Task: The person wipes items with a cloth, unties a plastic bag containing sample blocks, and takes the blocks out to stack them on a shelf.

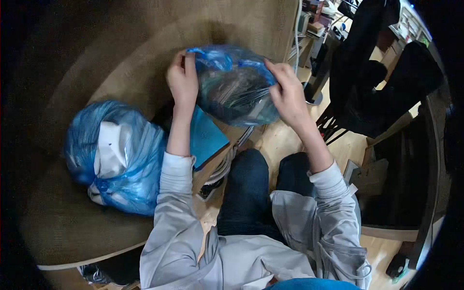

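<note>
A translucent blue plastic bag with dark contents hangs between my two hands, near the desk's edge. My left hand pinches its rim at the upper left. At the upper right, my right hand is closed on the other side of the rim. What exactly lies inside cannot be made out through the film. To the left, a second blue plastic bag, full and gathered together, rests on the desk with something white showing in it. Beneath my left forearm lies a flat blue item.
The brown desk curves around the left side. Bundled cables run below its edge. A black office chair stands at the right, beside a dark cabinet or screen. Shelves with books are at the back.
</note>
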The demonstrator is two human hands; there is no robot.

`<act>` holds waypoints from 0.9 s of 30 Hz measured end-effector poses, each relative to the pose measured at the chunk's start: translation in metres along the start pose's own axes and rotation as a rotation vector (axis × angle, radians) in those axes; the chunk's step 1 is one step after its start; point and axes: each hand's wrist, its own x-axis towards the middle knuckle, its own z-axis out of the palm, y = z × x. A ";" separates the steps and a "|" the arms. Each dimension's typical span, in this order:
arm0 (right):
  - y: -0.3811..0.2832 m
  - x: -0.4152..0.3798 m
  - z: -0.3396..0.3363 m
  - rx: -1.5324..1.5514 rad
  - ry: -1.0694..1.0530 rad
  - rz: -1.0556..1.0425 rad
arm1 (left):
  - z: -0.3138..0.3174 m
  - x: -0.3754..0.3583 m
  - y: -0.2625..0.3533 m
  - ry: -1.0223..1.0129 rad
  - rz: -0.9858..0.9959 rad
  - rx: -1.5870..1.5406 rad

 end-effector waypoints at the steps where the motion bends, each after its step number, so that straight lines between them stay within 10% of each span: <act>1: 0.003 -0.008 -0.006 0.020 -0.008 -0.004 | 0.001 0.004 -0.014 0.115 0.013 -0.158; 11: -0.005 -0.087 -0.041 -0.045 -0.659 -0.302 | -0.006 0.001 0.018 0.453 -0.182 -1.161; 15: -0.005 -0.088 -0.046 0.121 -0.759 -0.104 | -0.020 -0.002 0.018 0.107 0.008 -1.058; 21: -0.026 -0.049 -0.038 -0.085 0.052 0.174 | -0.038 -0.016 0.053 -0.087 0.188 -0.855; 27: 0.008 -0.082 0.009 -0.078 0.115 0.495 | -0.036 -0.018 0.065 -0.010 0.239 -0.886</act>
